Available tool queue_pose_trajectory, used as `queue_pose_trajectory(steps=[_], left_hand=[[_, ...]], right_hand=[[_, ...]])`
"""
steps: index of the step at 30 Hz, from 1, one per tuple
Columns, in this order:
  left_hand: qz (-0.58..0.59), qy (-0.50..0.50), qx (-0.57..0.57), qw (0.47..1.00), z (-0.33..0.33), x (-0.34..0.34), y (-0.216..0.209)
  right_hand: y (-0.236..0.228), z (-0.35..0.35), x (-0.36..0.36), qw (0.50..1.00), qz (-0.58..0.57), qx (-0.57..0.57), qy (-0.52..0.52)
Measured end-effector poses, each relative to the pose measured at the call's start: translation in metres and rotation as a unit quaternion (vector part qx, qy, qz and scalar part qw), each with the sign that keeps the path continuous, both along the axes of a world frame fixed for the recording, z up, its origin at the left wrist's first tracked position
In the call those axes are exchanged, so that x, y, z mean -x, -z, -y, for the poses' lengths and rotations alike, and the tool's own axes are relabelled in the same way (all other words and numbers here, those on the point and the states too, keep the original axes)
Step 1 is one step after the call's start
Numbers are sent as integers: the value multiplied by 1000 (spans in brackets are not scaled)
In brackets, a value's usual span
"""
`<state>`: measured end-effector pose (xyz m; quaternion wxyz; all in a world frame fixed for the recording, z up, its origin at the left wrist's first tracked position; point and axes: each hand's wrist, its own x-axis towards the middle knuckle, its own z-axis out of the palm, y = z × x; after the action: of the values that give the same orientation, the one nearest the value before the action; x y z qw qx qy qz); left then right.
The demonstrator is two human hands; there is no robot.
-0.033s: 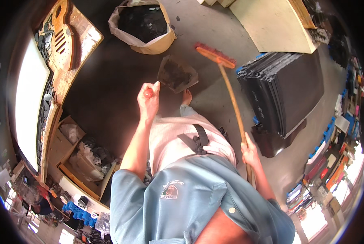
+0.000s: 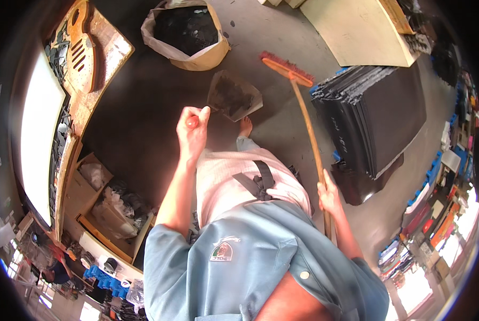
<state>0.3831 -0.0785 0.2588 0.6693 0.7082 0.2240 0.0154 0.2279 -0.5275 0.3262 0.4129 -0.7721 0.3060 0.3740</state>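
My left hand (image 2: 192,135) is closed in a fist around a handle with a rounded red end (image 2: 193,121); the rest of this handle is hidden by the hand and the dark shade. Just beyond it, on the floor, sits a dustpan (image 2: 254,100) with dark scraps inside. My right hand (image 2: 329,197) grips the wooden stick of a broom (image 2: 308,124). The broom's orange head with red bristles rests toward the far right of the dustpan, apart from it. Near the dustpan's close edge is my bare foot (image 2: 245,127).
A large pale sack (image 2: 210,60) of black scraps stands beyond the dustpan. Stacked black sheets (image 2: 394,115) stand at the right, below a cream board (image 2: 357,32). A worktable (image 2: 106,59) with a slotted wooden template runs along the left, above an open cardboard box (image 2: 92,174).
The broom head has shifted slightly to the right and away from me. My left hand has moved a touch to the left, still gripping the red-ended handle.
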Motion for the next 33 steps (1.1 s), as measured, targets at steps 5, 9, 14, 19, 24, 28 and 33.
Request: queue_pose_trajectory(steps=[5, 9, 14, 19, 24, 28, 33], left_hand=[[86, 83, 7, 993, 6, -8, -177], [318, 151, 103, 930, -24, -39, -259], [368, 113, 141, 912, -89, -54, -333], [369, 43, 235, 898, -168, -69, -372], [399, -23, 232, 887, -239, -63, -355], [425, -64, 268, 862, -281, -55, -322], [429, -243, 264, 829, -301, -30, -260]], right_hand=[[36, 18, -13, 996, 10, -8, 84], [58, 26, -25, 997, 0, -16, 79], [84, 22, -39, 998, -44, 13, 40], [101, 9, -38, 996, -66, 32, -40], [99, 0, -51, 972, -22, 121, -201], [87, -7, -80, 964, -48, 133, -226], [79, -14, -113, 958, -79, 132, -242]])
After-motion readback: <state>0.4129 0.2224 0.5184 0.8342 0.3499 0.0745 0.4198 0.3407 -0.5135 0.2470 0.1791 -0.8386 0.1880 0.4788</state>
